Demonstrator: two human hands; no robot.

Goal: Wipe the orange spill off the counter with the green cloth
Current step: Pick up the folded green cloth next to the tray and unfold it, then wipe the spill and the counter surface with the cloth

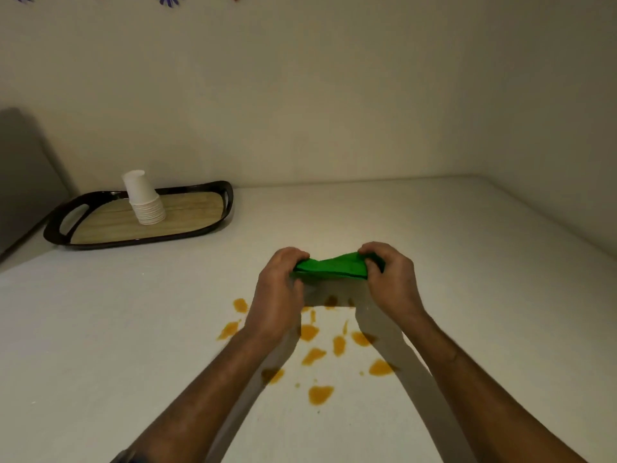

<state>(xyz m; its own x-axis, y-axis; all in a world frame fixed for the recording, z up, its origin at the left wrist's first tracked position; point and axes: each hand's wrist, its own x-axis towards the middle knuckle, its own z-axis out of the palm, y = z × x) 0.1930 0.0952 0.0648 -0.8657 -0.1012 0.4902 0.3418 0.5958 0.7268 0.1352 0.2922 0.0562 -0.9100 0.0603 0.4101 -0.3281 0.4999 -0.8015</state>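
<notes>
Two hands, left hand [278,285] and right hand [390,279], pinch opposite ends of the green cloth [329,268], stretched between them. Orange spill [320,394] dots the counter [133,329] just nearer than the cloth.

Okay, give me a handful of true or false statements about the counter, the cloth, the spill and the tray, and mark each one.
1. Both hands grip the green cloth. True: left hand and right hand each hold an end.
2. The orange spill is already wiped away. False: many orange blotches remain on the counter.
3. A stack of white cups stands on the tray. True.
4. The cloth lies flat on the spill. False: it is held above the counter.
</notes>
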